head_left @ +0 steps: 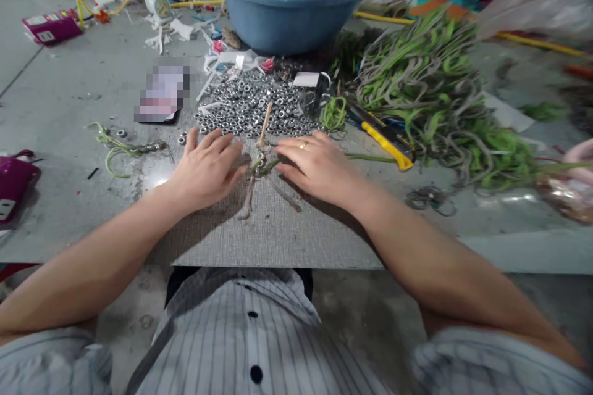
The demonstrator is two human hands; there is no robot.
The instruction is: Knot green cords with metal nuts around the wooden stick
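Head view, single frame.

- Left hand [206, 166]: one. It lies palm down on the grey table [69, 105], fingers stretched and lying close together, with the tips at the threaded cord [262, 166]. The thumb is tucked under, so I cannot tell whether it pinches.
- Right hand [319, 166]: one. It is also palm down with the fingers extended, their tips touching the same cord from the other side. It wears one gold ring [303, 145]. Its grip is equally hidden.
- Threaded cord: one, green, with a few nuts strung on it. It lies between the two hands, just in front of the nut pile [250, 108]. The number of nuts on it is not readable.
- Wooden stick [265, 123]: one, slanting over the pile.
- Nut pile: one heap, far too many nuts to count.
- Second strung cord [123, 147]: one, well to the left.
- Phone [162, 95]: one, screen blurred.
- Blue basin [301, 0]: one, rim cut off at the top.
- Yellow knife [386, 142]: one.
- Cord heap [430, 92]: one tangle of green and grey cords, strands uncountable.
- Magenta boxes: two, one at the far left [50, 26] and one cut off by the left edge [12, 182].
- Right edge: pinkish blur, unidentifiable.
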